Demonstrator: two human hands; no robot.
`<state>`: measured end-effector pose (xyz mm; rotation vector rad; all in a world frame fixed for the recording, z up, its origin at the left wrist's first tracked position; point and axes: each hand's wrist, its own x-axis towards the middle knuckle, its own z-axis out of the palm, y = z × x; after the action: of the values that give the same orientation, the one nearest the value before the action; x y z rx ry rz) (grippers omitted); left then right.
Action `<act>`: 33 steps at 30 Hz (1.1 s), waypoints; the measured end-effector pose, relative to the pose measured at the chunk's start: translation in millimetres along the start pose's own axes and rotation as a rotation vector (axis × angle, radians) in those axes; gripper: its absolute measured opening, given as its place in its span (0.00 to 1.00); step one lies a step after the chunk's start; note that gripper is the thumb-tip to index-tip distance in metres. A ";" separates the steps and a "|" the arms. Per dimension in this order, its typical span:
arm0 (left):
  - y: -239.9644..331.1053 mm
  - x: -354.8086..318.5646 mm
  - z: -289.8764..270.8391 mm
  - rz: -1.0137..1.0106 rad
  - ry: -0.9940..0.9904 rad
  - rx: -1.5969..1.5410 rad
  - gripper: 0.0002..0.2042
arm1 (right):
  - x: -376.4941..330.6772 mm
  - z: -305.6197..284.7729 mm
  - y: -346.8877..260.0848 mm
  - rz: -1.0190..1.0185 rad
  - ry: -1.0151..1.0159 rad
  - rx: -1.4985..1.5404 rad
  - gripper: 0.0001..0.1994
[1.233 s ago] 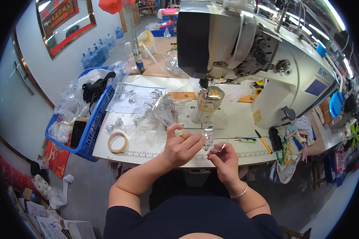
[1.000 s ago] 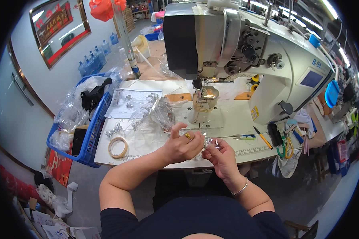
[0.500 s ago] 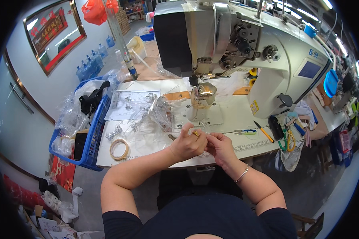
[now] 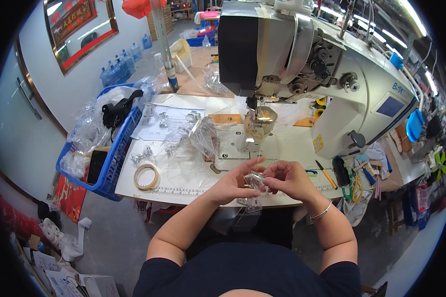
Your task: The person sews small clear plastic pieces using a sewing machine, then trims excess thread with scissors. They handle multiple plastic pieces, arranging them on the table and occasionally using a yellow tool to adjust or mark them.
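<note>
Above the near table edge, in front of the sewing machine [image 4: 302, 54], my two hands are close together at a clear, shiny crinkled piece [image 4: 255, 181]. Its exact kind cannot be made out. My left hand [image 4: 230, 184] curves around its left side, thumb and fingers apart with the piece between them. At the right side, my right hand [image 4: 291, 179] pinches it between thumb and fingertips. A similar shiny bit [image 4: 252, 204] hangs just below, with thin strands trailing. A heap of clear strands and shiny bits [image 4: 200, 137] lies left of the needle plate.
At the table's left stand a roll of tape [image 4: 146, 177] and a blue basket [image 4: 115, 171] full of plastic bags and a phone. A ruler strip [image 4: 183, 191] runs along the near edge. An orange pen [image 4: 327, 177] and scissors [image 4: 358, 190] lie right.
My hands have moved down slightly and right. The left has turned and spread its fingers. The shiny piece now shows between the hands. The view has shifted a little.
</note>
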<state>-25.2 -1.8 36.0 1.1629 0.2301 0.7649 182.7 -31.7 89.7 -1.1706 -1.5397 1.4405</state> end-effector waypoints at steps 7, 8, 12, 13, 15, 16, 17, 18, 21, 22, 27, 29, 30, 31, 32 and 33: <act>-17.6 2.4 -15.6 -0.066 0.193 0.118 0.10 | 6.4 1.6 -0.5 -0.101 0.095 -0.228 0.09; -15.8 4.8 -17.8 0.019 0.172 0.120 0.10 | 10.1 0.4 -1.3 -0.084 0.101 -0.200 0.09; 0.7 18.9 -35.4 -0.105 0.204 0.032 0.08 | 31.4 -4.9 -2.7 -0.082 0.140 -0.113 0.09; 6.2 23.6 -40.7 -0.080 0.214 0.061 0.08 | 37.6 -4.5 -6.1 -0.102 0.162 -0.118 0.08; 26.6 35.1 -47.6 -0.047 0.184 0.033 0.09 | 53.5 -10.1 -11.1 -0.142 0.202 -0.104 0.08; 36.9 42.9 -50.2 -0.031 0.167 0.019 0.09 | 60.5 -13.1 -17.0 -0.172 0.235 -0.089 0.07; 41.2 49.2 -54.0 0.022 0.164 0.035 0.13 | 67.0 -13.8 -20.0 -0.193 0.264 -0.067 0.07; 47.3 56.6 -55.6 0.020 0.190 0.031 0.14 | 73.0 -14.6 -23.9 -0.214 0.294 -0.044 0.07; 59.4 71.8 -60.5 -0.006 0.281 0.014 0.24 | 91.4 -15.5 -24.3 -0.293 0.418 -0.165 0.07; 62.6 73.3 -58.5 0.017 0.315 0.010 0.25 | 97.8 -15.6 -20.3 -0.322 0.453 -0.197 0.08; 78.6 84.0 -59.5 -0.087 0.413 0.017 0.30 | 98.0 -8.3 -23.2 -0.334 0.570 -0.231 0.08; 84.2 93.6 -69.5 -0.198 0.420 0.051 0.28 | 97.6 -8.3 -29.1 -0.360 0.607 -0.310 0.08; 87.4 96.6 -74.0 -0.232 0.418 0.101 0.27 | 98.5 -8.6 -30.4 -0.372 0.624 -0.350 0.08; 92.6 99.2 -76.1 -0.267 0.416 0.152 0.26 | 100.2 -8.7 -30.2 -0.390 0.627 -0.368 0.08; 97.1 103.2 -78.5 -0.301 0.407 0.203 0.25 | 101.6 -10.0 -30.2 -0.408 0.636 -0.389 0.08; 100.3 105.8 -81.8 -0.338 0.356 0.142 0.23 | 102.9 -11.1 -30.5 -0.426 0.645 -0.409 0.08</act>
<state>-34.2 145.5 114.4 1.0776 0.7691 0.6578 154.3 69.8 112.9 -1.2688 -1.5077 0.4098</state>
